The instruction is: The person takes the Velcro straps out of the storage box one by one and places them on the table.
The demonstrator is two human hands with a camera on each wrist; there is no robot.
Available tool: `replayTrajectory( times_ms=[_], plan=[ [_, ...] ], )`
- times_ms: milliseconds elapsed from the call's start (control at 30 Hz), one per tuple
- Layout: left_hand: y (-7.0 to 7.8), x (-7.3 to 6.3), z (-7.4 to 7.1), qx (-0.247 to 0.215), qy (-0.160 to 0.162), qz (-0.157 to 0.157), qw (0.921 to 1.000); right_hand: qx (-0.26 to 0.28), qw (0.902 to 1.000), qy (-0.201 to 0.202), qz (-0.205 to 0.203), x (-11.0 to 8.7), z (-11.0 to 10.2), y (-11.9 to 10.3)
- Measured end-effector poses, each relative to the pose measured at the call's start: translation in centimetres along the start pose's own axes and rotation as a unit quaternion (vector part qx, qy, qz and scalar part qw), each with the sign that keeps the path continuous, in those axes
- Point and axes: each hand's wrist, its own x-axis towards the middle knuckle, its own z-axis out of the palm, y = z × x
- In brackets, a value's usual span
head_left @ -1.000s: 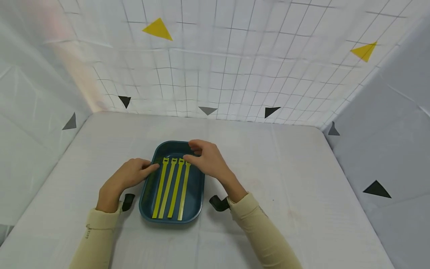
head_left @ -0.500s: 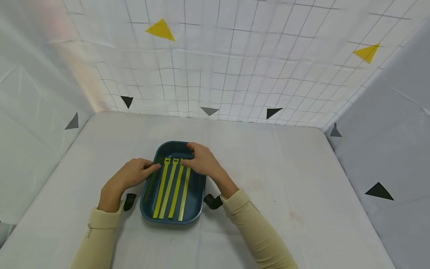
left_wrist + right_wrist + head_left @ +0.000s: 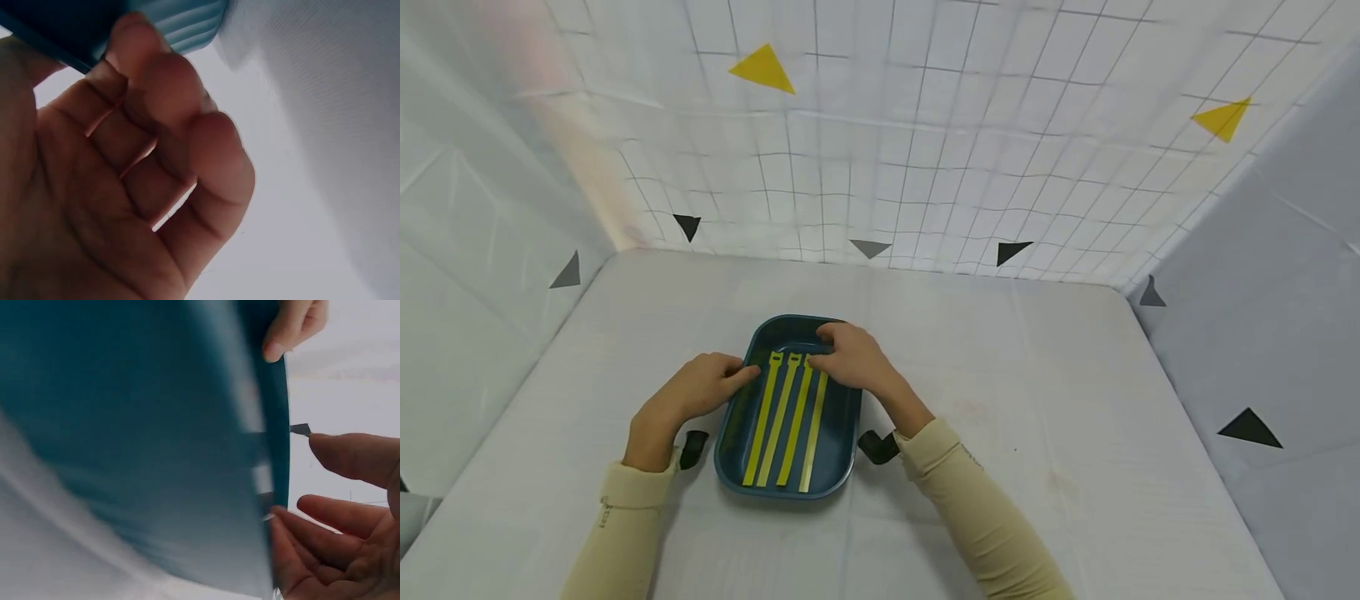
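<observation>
Yellow-green straps (image 3: 796, 425), four of them, lie side by side along the floor of a deep blue tray (image 3: 837, 433), each with a slotted head towards the far end and a plain tail towards the near end. They slant a little, tails to the left, with narrow gaps between them. The tray stands on a white covered table (image 3: 1112, 467), left of the middle, its long sides running away from the person. The left hand (image 3: 700, 387) is clamped on the tray's left rim: its thumb reaches over the edge to the inside, and the fingers bend against the outer wall. The right hand (image 3: 853, 358) is over the far part of the right rim, with its thumb and fingers apart; the thumb covers part of the heads of the two right-hand straps, and whether it touches them I cannot tell. Both arms wear pale yellow sleeves (image 3: 977, 517) with folded cuffs, and a black wrist piece (image 3: 878, 447) juts out by each wrist, on the side nearer the tray. Behind the table hangs a white sheet (image 3: 955, 167) marked with a grid of dark lines, bearing yellow triangles (image 3: 763, 69) higher up and dark triangles (image 3: 1015, 252) along its foot.
</observation>
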Motion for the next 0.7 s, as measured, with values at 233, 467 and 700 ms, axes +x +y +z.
replayTrajectory(
  times_ms=[233, 467, 700],
  plan=[
    [-0.2, -0.1, 0.0, 0.005, 0.007, 0.007, 0.9999, -0.099, 0.9950, 0.013, 0.002, 0.3, 0.5, 0.1],
    [-0.3, 0.0, 0.1, 0.007, 0.010, 0.006, 0.9999, -0.200, 0.9797, -0.005, 0.006, 0.7, 2.0, 0.6],
    [-0.4, 0.1, 0.2, -0.003, 0.003, 0.000, 1.0000, -0.245, 0.9695, 0.012, -0.013, 0.7, 3.0, 1.1]
  ],
)
